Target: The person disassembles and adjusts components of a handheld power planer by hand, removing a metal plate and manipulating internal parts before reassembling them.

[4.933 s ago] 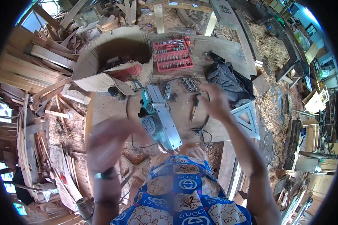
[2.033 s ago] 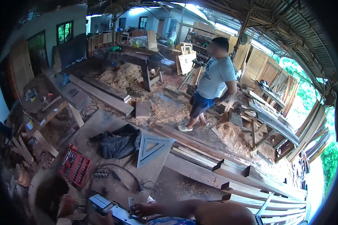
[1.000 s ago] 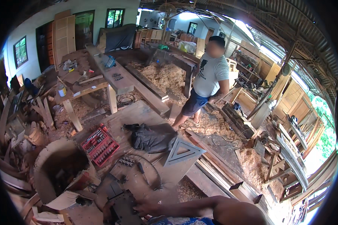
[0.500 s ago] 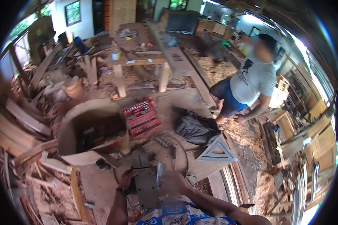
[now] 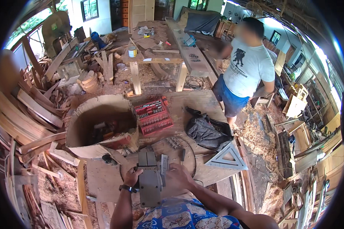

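Note:
My left hand (image 5: pixel 131 176), with a dark band at its wrist, grips the left side of a power planer (image 5: pixel 149 187), whose grey flat sole faces up at the bench's near edge. My right hand (image 5: pixel 178 176) is closed at a narrow silver metal piece (image 5: pixel 164 163) beside the planer's right side; the fingertips are partly hidden. Beyond them lie a dark-handled tool (image 5: pixel 183 154), several small metal parts (image 5: pixel 173 144) and a looping cable (image 5: pixel 193 155). A black round object (image 5: pixel 108 159) sits left of the planer.
The bench (image 5: pixel 99 183) holds a torn cardboard bin (image 5: pixel 82 126), red socket set (image 5: pixel 153 118), black bag (image 5: pixel 206 135) and triangular square (image 5: pixel 219 162). A co-worker (image 5: pixel 242 76) stands beyond its right corner. Wood scraps (image 5: pixel 38 114), shavings (image 5: pixel 260 141) and a rear table (image 5: pixel 160 60) surround it.
The planer was lying teal-side visible earlier; now it is sole-up in my hands. My view swung up and right, then back down. The co-worker moved left along the bench and raised a forearm.

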Tool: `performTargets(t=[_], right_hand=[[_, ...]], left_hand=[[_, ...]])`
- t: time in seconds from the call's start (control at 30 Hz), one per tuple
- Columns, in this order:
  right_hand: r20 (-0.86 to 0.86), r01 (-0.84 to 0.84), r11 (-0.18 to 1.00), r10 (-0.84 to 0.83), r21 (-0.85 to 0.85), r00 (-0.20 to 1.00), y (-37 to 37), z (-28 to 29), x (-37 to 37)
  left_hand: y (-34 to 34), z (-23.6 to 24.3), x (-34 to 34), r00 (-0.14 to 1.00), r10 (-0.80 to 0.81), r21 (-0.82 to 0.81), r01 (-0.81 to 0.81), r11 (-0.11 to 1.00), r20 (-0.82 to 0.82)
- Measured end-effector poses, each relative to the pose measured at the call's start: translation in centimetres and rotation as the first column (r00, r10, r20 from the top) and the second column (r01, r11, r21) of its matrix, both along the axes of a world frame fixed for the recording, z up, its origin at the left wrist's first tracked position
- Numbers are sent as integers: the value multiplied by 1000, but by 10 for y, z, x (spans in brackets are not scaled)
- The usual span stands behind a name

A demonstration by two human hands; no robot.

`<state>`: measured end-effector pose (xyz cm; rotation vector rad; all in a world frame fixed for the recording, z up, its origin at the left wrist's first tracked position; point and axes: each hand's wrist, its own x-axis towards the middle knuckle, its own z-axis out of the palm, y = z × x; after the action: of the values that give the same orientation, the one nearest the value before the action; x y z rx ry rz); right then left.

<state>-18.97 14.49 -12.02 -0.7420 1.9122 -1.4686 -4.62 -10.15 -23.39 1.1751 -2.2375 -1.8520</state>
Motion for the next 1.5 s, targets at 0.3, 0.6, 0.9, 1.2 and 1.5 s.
performTargets(t=[0.3, 0.6, 0.9, 1.2, 1.5], right_hand=[[13, -3, 993, 2, 116, 1000, -4, 11, -9], [38, -20, 997, 18, 68, 999, -8, 6, -12], [111, -17, 1000, 14, 24, 994, -11, 14, -16], [232, -86, 996, 85, -6, 969, -14, 15, -21], [171, -64, 997, 56, 43, 984, -16, -10, -23]], left_hand=[[1, 13, -16, 978, -79, -203, 119, 972, 192], [5, -4, -12, 982, 11, -285, 44, 958, 188], [6, 0, -11, 983, 34, -291, 20, 956, 180], [10, 5, -11, 987, 22, -339, 33, 940, 158], [12, 8, -16, 988, 52, -343, 2, 939, 146]])
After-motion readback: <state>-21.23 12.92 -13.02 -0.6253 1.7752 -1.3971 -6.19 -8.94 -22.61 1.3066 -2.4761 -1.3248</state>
